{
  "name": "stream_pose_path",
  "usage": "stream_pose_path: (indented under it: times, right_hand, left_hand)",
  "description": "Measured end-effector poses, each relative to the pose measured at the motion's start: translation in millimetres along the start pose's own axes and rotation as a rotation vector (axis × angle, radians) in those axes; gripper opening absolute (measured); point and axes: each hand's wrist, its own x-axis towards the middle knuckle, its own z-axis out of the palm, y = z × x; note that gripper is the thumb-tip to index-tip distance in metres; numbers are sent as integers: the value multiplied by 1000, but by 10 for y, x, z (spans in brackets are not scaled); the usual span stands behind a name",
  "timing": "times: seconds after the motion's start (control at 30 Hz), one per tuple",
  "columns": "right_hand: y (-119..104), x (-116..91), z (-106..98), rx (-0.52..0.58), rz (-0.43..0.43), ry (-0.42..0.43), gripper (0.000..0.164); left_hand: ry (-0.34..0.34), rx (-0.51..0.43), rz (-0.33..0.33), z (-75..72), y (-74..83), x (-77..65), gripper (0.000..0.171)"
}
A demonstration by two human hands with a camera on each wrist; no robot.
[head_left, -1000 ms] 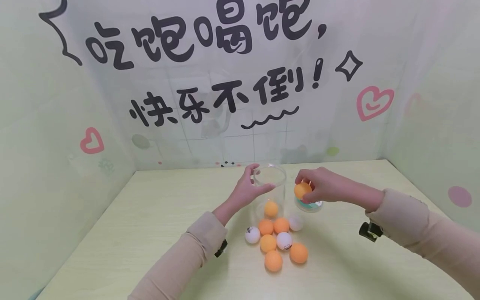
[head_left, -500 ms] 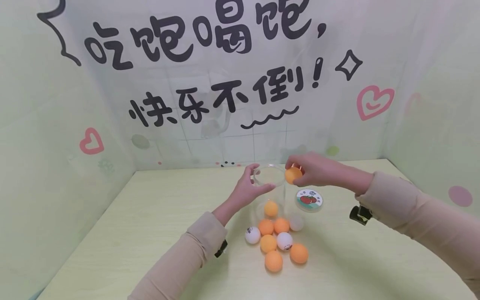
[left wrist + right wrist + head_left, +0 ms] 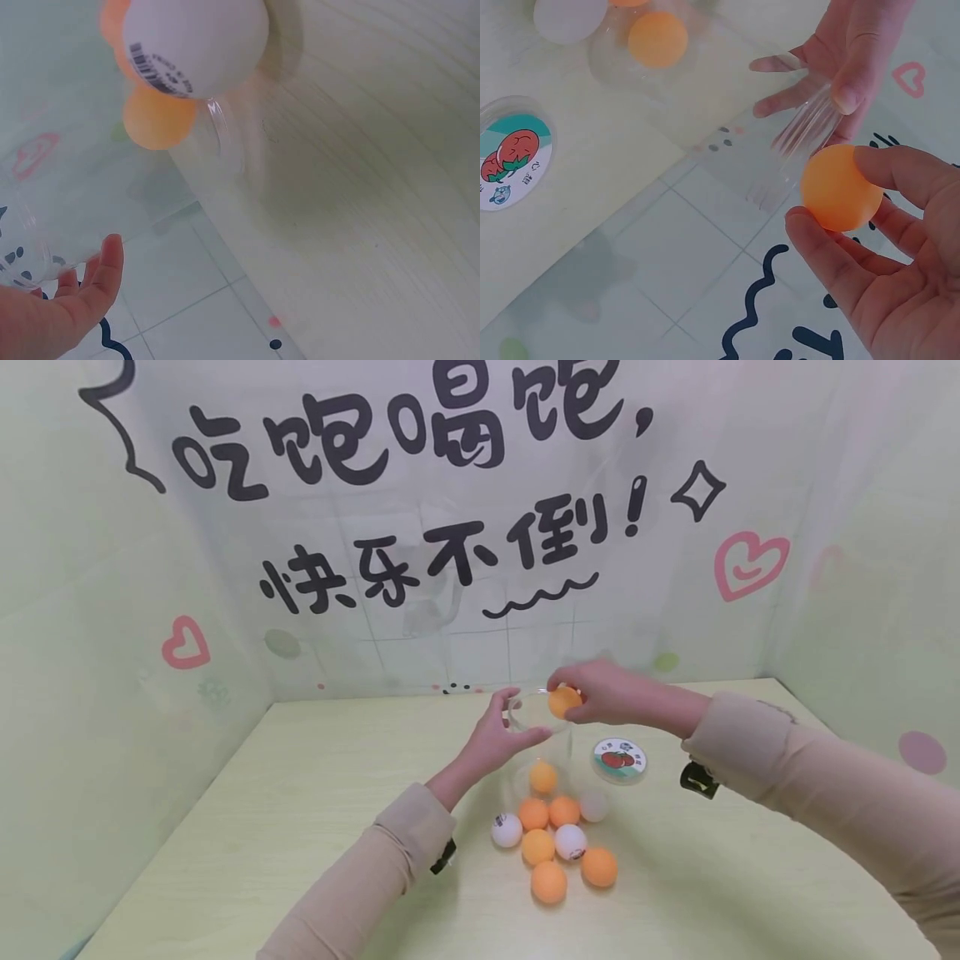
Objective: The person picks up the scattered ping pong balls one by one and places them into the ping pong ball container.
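A clear plastic jar (image 3: 553, 747) stands upright on the table, one orange ping-pong ball (image 3: 543, 777) at its bottom. My left hand (image 3: 491, 739) holds the jar near its rim, thumb in front and fingers behind. In the right wrist view the threaded neck (image 3: 810, 124) lies against that thumb. My right hand (image 3: 622, 695) pinches another orange ping-pong ball (image 3: 843, 187) between thumb and fingers, at the right side of the jar's mouth. Several orange and white balls lie loose before the jar, among them a white ball (image 3: 507, 831) with printing and an orange ball (image 3: 549, 882) nearest me.
A round lid (image 3: 618, 760) with a strawberry picture lies flat right of the jar. The pale wood table (image 3: 315, 793) meets a printed curtain (image 3: 450, 652) at its back edge. Another orange ball (image 3: 599, 867) sits at the right of the loose group.
My right hand has carried the orange ball leftward and up from above the lid to the jar's mouth, uncovering the lid. My left hand keeps its place on the jar.
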Motion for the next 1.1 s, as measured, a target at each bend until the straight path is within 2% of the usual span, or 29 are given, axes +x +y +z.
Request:
stream_pose_path:
  times: [0.27, 0.53, 0.7, 1.1]
  right_hand:
    - [47, 124, 99, -50, -8, -25, 31]
    - [16, 145, 112, -82, -2, -53, 26]
    - [28, 131, 120, -67, -38, -29, 23]
    - [91, 22, 80, -15, -41, 31, 21]
  left_hand:
    - [4, -1, 14, 1, -5, 5, 78]
    - [-1, -2, 31, -6, 5, -2, 78]
    - [-5, -9, 41, -12, -7, 1, 79]
    - [-6, -14, 38, -7, -3, 9, 79]
